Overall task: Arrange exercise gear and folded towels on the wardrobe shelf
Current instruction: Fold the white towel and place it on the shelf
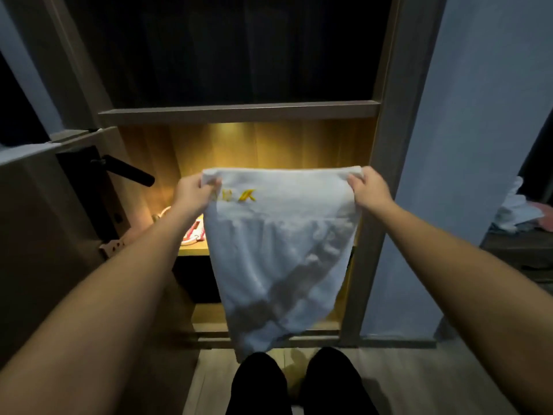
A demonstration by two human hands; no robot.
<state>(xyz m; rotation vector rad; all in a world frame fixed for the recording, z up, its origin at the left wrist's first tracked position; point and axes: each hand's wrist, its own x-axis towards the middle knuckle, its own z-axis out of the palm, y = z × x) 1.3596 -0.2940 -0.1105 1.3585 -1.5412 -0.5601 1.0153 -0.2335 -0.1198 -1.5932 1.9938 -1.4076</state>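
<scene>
Person stood facing the open wardrobe. Left hand [193,190] and right hand [369,187] were well apart, each pinching a top corner of a white terry towel with yellow embroidery [281,250]. The towel hung unfolded in front of the warm-lit wooden shelf [194,250], not on it. Likely reason: held taut by its corners to square it for folding. A red-and-white item [194,232] lay at the shelf's left end; kind unclear.

Red-white item [194,232] half hidden, perhaps gear, towel lettering [247,195] blurred
</scene>
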